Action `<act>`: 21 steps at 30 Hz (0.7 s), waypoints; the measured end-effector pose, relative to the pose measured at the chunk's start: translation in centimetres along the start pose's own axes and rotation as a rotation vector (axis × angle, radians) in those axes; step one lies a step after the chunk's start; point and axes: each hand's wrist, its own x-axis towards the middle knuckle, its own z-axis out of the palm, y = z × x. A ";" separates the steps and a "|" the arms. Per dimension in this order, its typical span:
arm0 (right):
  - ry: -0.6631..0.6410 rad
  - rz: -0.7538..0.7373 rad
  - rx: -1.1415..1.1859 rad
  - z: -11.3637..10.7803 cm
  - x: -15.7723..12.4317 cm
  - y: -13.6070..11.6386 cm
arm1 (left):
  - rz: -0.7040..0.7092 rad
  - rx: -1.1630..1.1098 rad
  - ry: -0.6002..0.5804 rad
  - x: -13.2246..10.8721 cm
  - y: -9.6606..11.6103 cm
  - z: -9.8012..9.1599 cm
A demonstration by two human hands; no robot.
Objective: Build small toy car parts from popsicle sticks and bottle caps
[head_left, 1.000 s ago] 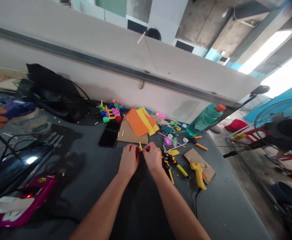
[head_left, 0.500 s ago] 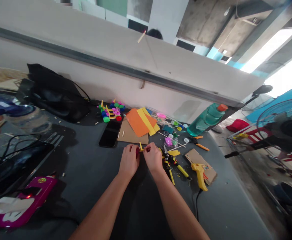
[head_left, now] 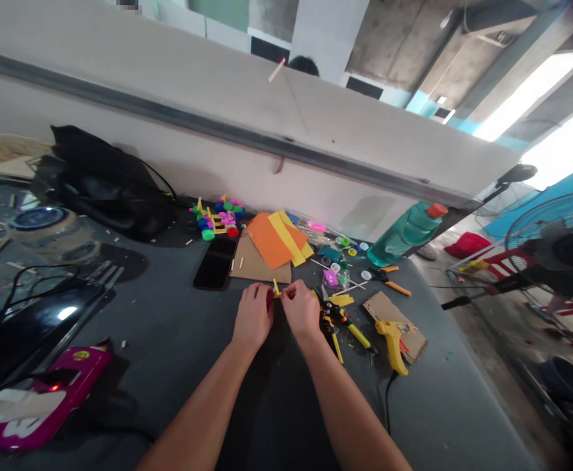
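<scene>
While pinched over the counter (head_left: 178,340), yellow stick piece (head_left: 276,288) sits between left hand (head_left: 253,318) and right hand (head_left: 300,311), fingers of both closed narrowly on it. Likely light, thin, easily snapped; best gripped near its ends.

Small yellow piece (head_left: 277,290): thin, stick-like, bright yellow. One short arm stands up, tilted a little to the left. A second part runs sideways toward the right. The exact shape is too small to make out.

It is pinched from both sides, with the left hand (head_left: 254,316) at its left end and the right hand (head_left: 300,311) at its right end.

Small red bit (head_left: 269,297): shows at the left fingertips, touching the yellow piece; what it is cannot be told.

Position: over the dark grey table (head_left: 178,333), just in front of the brown cardboard sheet (head_left: 254,265). Resting on the table or lifted: cannot tell.
</scene>
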 end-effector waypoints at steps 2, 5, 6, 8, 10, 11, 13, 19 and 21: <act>-0.001 0.005 -0.003 0.0 0.0 0.0 | -0.012 -0.007 0.001 0.0 0.0 0.0; 0.004 0.006 -0.008 0.1 0.0 0.0 | -0.023 -0.014 0.007 0.0 0.0 0.1; 0.006 0.010 -0.011 0.1 0.0 0.0 | -0.023 -0.017 0.008 0.0 0.0 0.1; 0.005 0.016 -0.012 0.2 0.1 0.1 | -0.020 -0.020 0.006 0.0 0.0 0.1; 0.004 0.020 -0.007 0.2 0.1 0.1 | -0.019 -0.017 0.001 0.0 0.0 0.1; 0.004 0.023 -0.002 0.2 0.1 0.1 | -0.018 -0.017 -0.002 0.0 0.0 0.1; 0.001 0.028 0.008 0.1 0.2 0.1 | -0.019 -0.015 -0.001 -0.1 -0.1 0.2; -0.007 0.041 0.031 -0.1 0.2 0.2 | -0.075 -0.029 0.029 -0.2 -0.2 0.5; -0.010 0.044 0.031 -0.1 0.2 0.2 | -0.088 -0.048 0.026 -0.2 -0.2 0.6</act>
